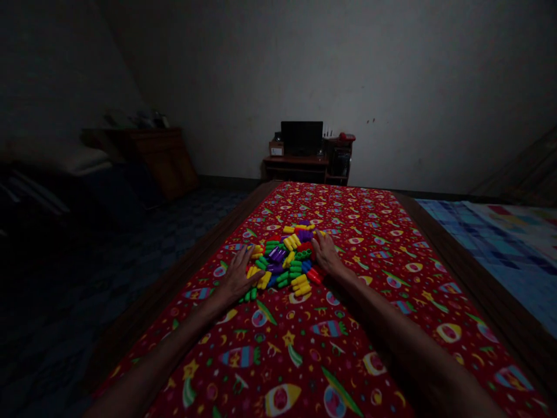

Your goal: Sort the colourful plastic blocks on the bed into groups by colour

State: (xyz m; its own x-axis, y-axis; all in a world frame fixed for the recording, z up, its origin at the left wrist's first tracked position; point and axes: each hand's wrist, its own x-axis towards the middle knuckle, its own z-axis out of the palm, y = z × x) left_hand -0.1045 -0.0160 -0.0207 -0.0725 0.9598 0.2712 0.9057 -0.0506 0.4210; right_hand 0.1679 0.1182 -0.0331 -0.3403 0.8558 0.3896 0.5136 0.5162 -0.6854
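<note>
A loose pile of plastic toy blocks, each a row of joined tubes, lies on a red patterned cloth [374,325]. Among them are purple blocks [277,254], green blocks [296,269], yellow blocks [300,285] and a red block [314,276]. My left hand [237,276] rests at the pile's left edge, fingers spread and touching some yellow blocks. On the far right side, my right hand [325,253] lies against the pile with its fingers stretched forward. Neither hand visibly grips a block. Some blocks under and behind the fingers are hidden.
A dark wooden edge [174,296] borders the cloth. Blue checked bedding [470,232] lies to the right. Against the far wall stands a desk [296,164] with a monitor [301,137]. A wooden cabinet [161,159] stands at the left, in dim light.
</note>
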